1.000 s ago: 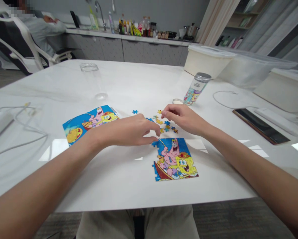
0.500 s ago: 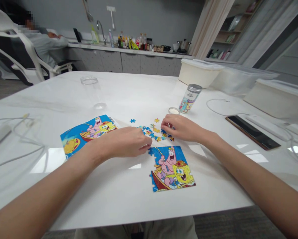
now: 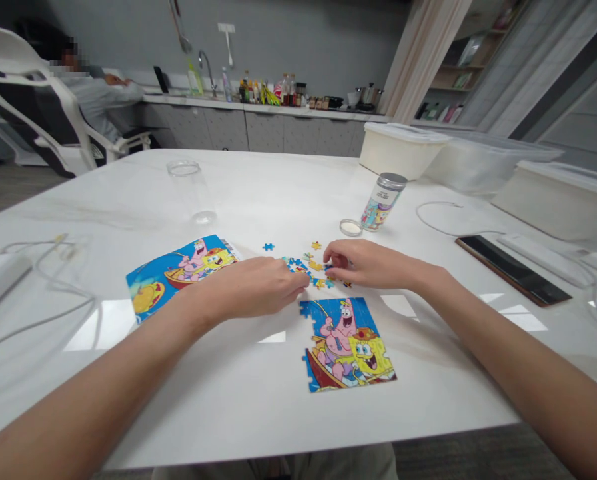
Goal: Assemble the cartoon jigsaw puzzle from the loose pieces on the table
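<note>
My left hand [image 3: 266, 288] is closed, fingertips pressed together at the near left edge of a heap of loose puzzle pieces [image 3: 298, 265]; anything in them is hidden. Curled over the heap's right side, my right hand [image 3: 361, 263] has a blue puzzle piece [image 3: 329, 268] at its thumb and fingertips. Just nearer to me lies a partly joined jigsaw puzzle [image 3: 348, 343] with a pink starfish and a yellow sponge figure, its left edge uneven. A picture sheet [image 3: 178, 270] with the same figures lies partly behind my left forearm.
A clear empty jar [image 3: 191, 190] stands at the back left. Near a printed jar [image 3: 383, 201] lies a round lid [image 3: 350, 228]. On the right are a phone [image 3: 511, 270], cables and storage boxes [image 3: 403, 150]. Another person [image 3: 96, 103] sits at the far left.
The view has shifted slightly. My right hand's fingers have moved a little over the heap, and my left fingertips have edged slightly up toward the pieces. The joined puzzle looks the same.
</note>
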Demonstrator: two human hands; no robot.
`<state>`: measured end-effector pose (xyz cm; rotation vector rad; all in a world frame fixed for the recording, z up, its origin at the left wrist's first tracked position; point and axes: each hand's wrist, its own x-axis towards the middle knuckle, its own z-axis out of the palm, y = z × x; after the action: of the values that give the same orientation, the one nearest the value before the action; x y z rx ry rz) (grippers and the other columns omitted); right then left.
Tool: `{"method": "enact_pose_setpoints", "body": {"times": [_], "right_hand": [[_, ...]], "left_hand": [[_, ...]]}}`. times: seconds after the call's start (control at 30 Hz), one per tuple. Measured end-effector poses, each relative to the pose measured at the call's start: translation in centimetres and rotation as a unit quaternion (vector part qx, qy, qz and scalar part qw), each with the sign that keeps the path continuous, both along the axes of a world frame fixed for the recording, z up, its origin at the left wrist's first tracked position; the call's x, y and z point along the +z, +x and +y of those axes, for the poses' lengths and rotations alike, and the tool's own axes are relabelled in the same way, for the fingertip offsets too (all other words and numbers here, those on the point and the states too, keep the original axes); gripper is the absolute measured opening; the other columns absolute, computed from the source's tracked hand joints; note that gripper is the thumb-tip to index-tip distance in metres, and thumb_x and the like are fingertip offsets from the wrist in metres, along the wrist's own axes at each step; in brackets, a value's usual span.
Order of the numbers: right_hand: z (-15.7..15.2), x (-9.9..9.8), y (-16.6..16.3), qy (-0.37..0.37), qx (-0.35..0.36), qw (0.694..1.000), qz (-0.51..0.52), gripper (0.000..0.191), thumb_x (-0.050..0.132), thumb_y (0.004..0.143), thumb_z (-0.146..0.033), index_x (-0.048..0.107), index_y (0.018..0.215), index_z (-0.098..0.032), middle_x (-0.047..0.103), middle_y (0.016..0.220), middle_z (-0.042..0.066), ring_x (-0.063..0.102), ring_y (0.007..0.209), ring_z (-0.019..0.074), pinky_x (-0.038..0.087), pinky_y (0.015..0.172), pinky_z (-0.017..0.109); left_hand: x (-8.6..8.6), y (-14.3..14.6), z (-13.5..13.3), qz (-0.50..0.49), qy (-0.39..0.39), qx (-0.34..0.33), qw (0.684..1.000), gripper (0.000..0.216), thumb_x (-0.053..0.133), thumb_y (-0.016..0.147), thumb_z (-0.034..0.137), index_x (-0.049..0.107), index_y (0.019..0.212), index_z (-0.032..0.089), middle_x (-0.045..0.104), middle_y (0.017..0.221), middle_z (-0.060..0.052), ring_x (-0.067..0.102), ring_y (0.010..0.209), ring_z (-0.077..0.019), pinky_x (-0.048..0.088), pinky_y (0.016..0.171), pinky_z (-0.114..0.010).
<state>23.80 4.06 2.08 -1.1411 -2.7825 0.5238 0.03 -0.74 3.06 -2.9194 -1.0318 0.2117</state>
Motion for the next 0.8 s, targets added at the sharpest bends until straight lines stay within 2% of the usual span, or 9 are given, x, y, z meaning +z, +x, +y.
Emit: {"method": "enact_pose_setpoints", "body": {"times": [0.1,0.2,0.37,0.53,0.7,0.8], "right_hand": [[0.0,0.19,0.14,-0.043,0.002,0.999,-0.003,0.034,0.061,0.086,-0.046,0.06,0.107,-0.019,0.066,0.096,0.008,0.058,0.078,0.0186,0.042,0.069,0.031],[0.06,0.23,0.15,-0.063,-0.009,0.998,-0.002,0.032,0.059,0.087,-0.044,0.06,0.106,-0.019,0.066,0.092,0.007,0.057,0.075,0.0179,0.042,0.068,0.031],[0.23,0.01,0.22,-0.07,-0.012,0.997,0.004,0.029,0.058,0.088,-0.042,0.059,0.105,-0.019,0.065,0.089,0.006,0.056,0.073,0.0172,0.043,0.067,0.031],[0.42,-0.11,0.51,-0.047,-0.011,0.999,0.003,0.024,0.057,0.089,-0.039,0.06,0.104,-0.021,0.065,0.091,0.006,0.057,0.076,0.0177,0.043,0.068,0.031],[0.47,-0.04,0.59,-0.042,0.002,0.999,-0.006,0.032,0.057,0.088,-0.047,0.059,0.106,-0.021,0.065,0.094,0.007,0.058,0.078,0.019,0.044,0.069,0.033],[0.4,-0.07,0.52,-0.05,-0.005,0.999,-0.005,0.031,0.058,0.088,-0.045,0.059,0.106,-0.02,0.066,0.093,0.006,0.058,0.077,0.0181,0.044,0.068,0.032]], "left_hand": [[0.06,-0.19,0.23,0.025,-0.003,0.025,0.999,0.025,0.041,0.098,0.024,0.065,0.103,0.018,0.065,0.068,-0.005,0.059,0.061,-0.0174,0.03,0.054,-0.029],[0.1,-0.27,0.38,0.039,-0.009,0.055,0.998,0.028,0.039,0.099,0.025,0.066,0.097,0.019,0.067,0.072,-0.006,0.062,0.065,-0.019,0.034,0.057,-0.029],[0.1,-0.05,0.35,0.048,0.005,0.074,0.996,0.028,0.037,0.099,0.024,0.065,0.1,0.018,0.066,0.072,-0.007,0.062,0.064,-0.0184,0.035,0.056,-0.029],[0.29,0.02,0.25,0.056,0.031,0.096,0.993,0.03,0.037,0.099,0.026,0.064,0.105,0.014,0.067,0.072,-0.01,0.063,0.063,-0.0197,0.037,0.056,-0.03],[0.56,-0.41,0.5,0.051,0.036,0.15,0.987,0.036,0.037,0.098,0.033,0.068,0.095,0.015,0.066,0.069,-0.011,0.064,0.065,-0.0222,0.039,0.059,-0.032],[0.61,-0.6,0.67,0.049,0.028,0.159,0.986,0.036,0.039,0.097,0.034,0.069,0.093,0.015,0.065,0.067,-0.011,0.065,0.065,-0.0229,0.04,0.061,-0.033]]}}
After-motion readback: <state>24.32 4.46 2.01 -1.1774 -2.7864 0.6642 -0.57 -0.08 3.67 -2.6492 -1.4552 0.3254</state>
